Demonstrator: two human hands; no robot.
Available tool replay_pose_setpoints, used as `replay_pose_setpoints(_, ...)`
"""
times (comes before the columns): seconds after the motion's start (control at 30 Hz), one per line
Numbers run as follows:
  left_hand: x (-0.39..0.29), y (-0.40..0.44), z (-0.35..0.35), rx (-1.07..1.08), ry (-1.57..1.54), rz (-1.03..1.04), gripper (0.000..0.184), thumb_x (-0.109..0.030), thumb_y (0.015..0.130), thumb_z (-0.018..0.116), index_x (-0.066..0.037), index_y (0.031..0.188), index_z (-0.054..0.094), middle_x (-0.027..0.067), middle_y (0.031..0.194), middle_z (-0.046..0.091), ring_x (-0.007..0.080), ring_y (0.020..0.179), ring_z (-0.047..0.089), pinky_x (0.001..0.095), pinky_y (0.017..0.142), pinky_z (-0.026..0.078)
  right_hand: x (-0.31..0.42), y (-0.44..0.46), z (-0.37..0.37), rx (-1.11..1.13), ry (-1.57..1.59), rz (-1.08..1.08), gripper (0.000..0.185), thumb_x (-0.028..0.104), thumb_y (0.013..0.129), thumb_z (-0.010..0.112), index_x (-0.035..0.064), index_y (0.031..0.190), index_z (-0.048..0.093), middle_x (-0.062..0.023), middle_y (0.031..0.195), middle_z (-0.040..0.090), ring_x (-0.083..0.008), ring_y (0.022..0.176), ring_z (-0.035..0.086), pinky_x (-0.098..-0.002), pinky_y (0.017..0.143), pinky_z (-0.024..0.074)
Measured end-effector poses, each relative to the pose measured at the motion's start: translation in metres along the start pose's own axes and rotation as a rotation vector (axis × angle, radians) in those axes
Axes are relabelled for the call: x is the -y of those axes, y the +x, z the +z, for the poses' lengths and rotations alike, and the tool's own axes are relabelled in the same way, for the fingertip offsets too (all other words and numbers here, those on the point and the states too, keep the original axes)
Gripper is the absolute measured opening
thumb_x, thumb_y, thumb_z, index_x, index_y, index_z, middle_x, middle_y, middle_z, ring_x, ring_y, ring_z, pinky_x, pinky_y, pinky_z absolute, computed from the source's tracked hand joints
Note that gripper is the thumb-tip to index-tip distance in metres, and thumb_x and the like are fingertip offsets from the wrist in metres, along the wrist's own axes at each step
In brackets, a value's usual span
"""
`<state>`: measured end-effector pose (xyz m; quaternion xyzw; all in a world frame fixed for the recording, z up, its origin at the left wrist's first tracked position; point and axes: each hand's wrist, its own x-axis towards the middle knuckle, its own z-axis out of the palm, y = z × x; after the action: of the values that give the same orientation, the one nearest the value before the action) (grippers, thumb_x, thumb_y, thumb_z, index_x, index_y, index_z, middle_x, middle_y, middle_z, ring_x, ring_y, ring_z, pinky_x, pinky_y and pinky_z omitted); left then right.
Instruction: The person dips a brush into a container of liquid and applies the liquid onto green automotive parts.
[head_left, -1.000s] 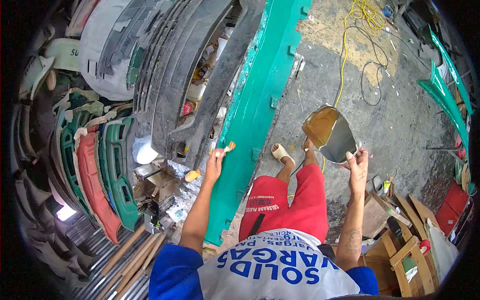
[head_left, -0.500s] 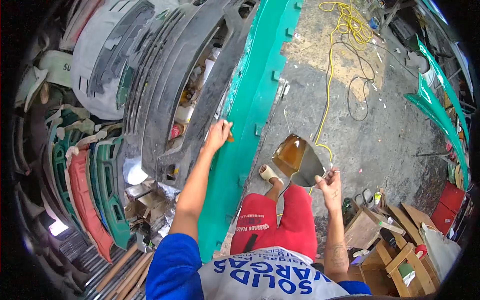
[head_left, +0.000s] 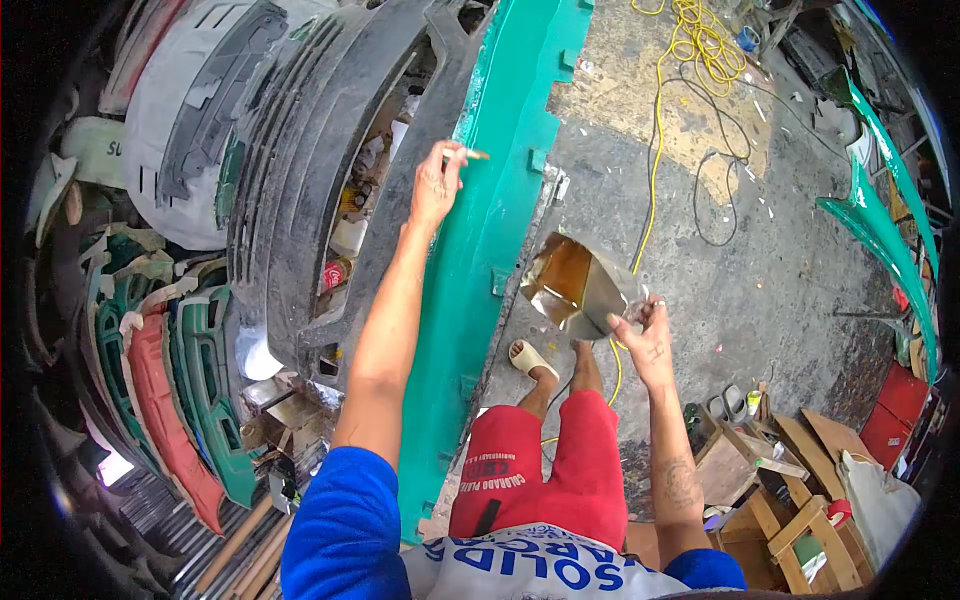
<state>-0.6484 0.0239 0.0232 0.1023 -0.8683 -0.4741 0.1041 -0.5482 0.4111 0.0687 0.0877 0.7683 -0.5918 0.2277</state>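
Note:
My left hand point(head_left: 437, 184) is closed on the handle of a small brush point(head_left: 470, 154), whose tip is over the long green panel point(head_left: 465, 270). The panel's surface looks wet and glossy along its left side. In my right hand point(head_left: 646, 338) I grip the edge of a cut metal container point(head_left: 585, 288), tilted, with amber liquid inside. The container hangs in front of my legs, to the right of the panel.
Black bumpers point(head_left: 290, 190) lie left of the green panel, with red and green ones point(head_left: 165, 400) farther left. A yellow cord point(head_left: 655, 170) runs over the floor. Wooden pieces point(head_left: 810, 530) are at the lower right, and another green part point(head_left: 890, 230) stands at the right.
My left hand with the brush has moved farther up along the green panel. My right hand and the container have shifted left, and the view has turned somewhat.

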Motion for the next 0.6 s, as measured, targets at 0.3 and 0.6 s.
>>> replay_pose_setpoints(0.3, 0.031, -0.211, -0.051, 0.015, 0.116, -0.2, 0.022, -0.023, 0.098, 0.054, -0.007, 0.112, 0.056, 0.019, 0.086, 0.064, 0.0314, 0.077, 0.063, 0.0398, 0.07, 0.048, 0.037, 0.041, 0.043, 0.036, 0.102, -0.088, 0.057, 0.028, 0.073, 0.083, -0.0009, 0.105, 0.046, -0.0034, 0.086, 0.055, -0.0121, 0.074, 0.051, -0.0275, 0.065, 0.0449)
replay_pose_setpoints(0.6, 0.011, -0.389, -0.107, 0.105, 0.255, -0.221, 0.02, -0.018, 0.096, 0.057, -0.003, 0.109, 0.057, 0.0167, 0.099, 0.064, 0.0331, 0.092, 0.062, 0.038, 0.08, 0.049, 0.042, 0.03, 0.06, 0.134, 0.055, -0.039, 0.056, 0.023, 0.077, 0.08, -0.0018, 0.114, 0.045, -0.0059, 0.088, 0.06, -0.0099, 0.07, 0.056, -0.0255, 0.06, 0.0479)
